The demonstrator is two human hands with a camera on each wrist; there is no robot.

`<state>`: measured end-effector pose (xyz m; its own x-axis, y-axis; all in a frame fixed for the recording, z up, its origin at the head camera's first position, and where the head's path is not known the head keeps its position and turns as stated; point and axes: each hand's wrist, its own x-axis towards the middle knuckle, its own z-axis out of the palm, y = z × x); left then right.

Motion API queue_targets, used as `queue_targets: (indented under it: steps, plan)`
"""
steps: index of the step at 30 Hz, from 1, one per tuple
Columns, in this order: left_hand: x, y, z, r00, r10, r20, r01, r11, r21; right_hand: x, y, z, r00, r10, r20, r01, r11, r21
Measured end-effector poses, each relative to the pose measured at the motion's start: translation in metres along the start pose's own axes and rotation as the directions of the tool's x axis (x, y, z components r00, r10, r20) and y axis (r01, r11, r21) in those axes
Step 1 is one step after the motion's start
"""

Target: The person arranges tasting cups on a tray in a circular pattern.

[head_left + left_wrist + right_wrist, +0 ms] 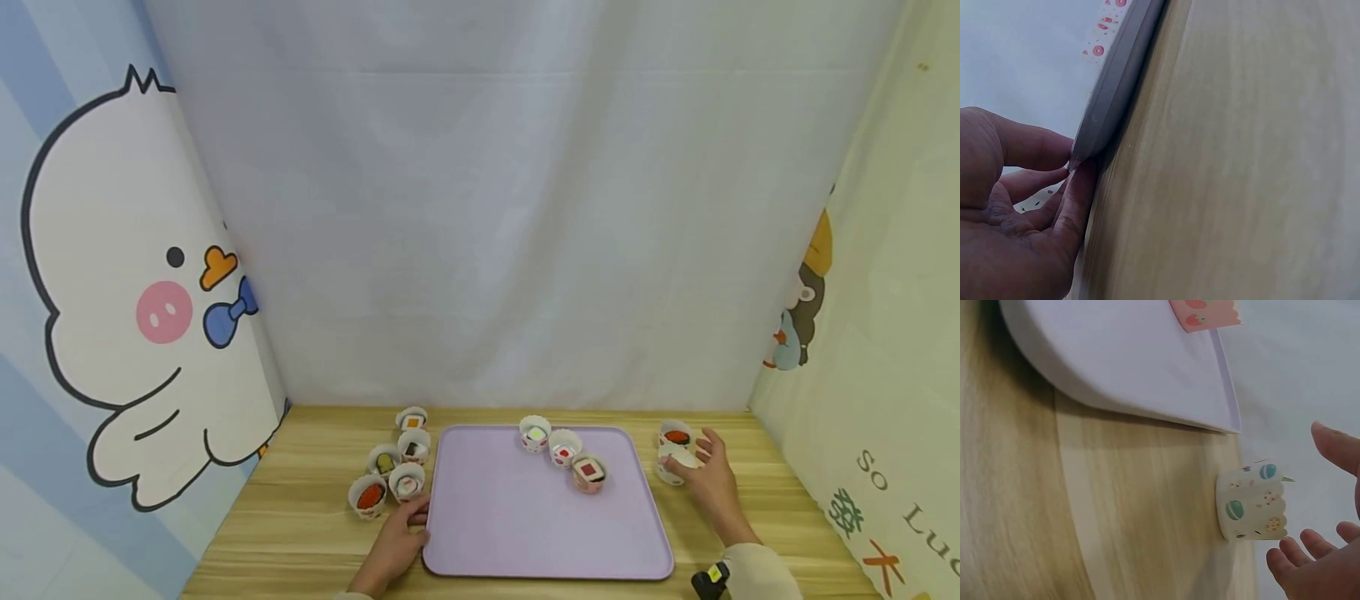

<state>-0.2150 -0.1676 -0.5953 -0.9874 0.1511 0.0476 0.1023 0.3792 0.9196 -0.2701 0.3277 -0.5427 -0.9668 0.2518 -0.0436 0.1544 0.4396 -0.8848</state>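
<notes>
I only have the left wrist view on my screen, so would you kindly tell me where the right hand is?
Observer: The right hand is at the nearer of two cups right of the tray.
Operator: Thank you; is its thumb against that cup?
Observer: No, the right wrist view shows a gap between the thumb and the cup.
Operator: I appreciate it; how many cups stand on the tray, if you would not mind counting?
Observer: Three, all toward its far side, as the head view shows.
</notes>
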Motion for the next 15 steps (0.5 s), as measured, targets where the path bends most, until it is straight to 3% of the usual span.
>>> queue_targets:
  steps: [15]
  plan:
    - [0.000,0.001,0.000,1.000,-0.028,0.000,0.028,1.000,0.000,0.005,0.012,0.014,0.997,0.068,-0.021,-0.067,0.996,0.052]
